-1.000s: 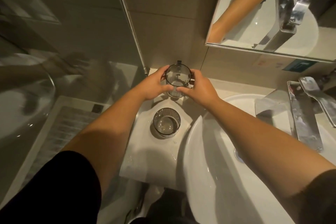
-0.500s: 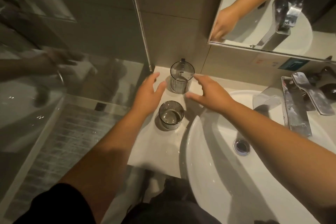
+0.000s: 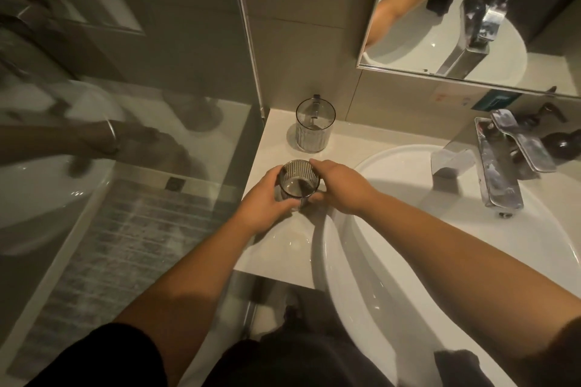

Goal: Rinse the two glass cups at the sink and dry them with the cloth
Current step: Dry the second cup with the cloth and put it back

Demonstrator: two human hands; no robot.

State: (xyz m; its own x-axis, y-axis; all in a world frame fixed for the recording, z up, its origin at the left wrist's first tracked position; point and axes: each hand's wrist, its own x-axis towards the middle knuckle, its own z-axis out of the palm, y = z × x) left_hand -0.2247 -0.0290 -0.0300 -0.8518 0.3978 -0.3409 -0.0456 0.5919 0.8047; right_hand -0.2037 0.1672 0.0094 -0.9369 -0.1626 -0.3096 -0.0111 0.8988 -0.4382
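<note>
Two ribbed glass cups stand on the white counter [image 3: 276,261] left of the basin. The far cup [image 3: 314,129] stands upright and alone near the wall. The near cup [image 3: 298,181] is clasped from both sides: my left hand [image 3: 267,201] wraps its left side, my right hand [image 3: 341,187] its right side. A little liquid shows in its bottom. The white sink basin [image 3: 440,261] lies to the right, with the chrome tap [image 3: 500,173] at its far side. A dark piece of cloth [image 3: 459,367] shows at the bottom right edge.
A glass shower partition [image 3: 125,166] runs along the left, its metal edge [image 3: 251,50] meeting the counter corner. A mirror [image 3: 471,16] hangs above the tap. Dark bottles [image 3: 562,144] stand behind the tap at far right.
Both hands let go of the far cup, left it by the wall, drew back toward me and closed around the near cup.
</note>
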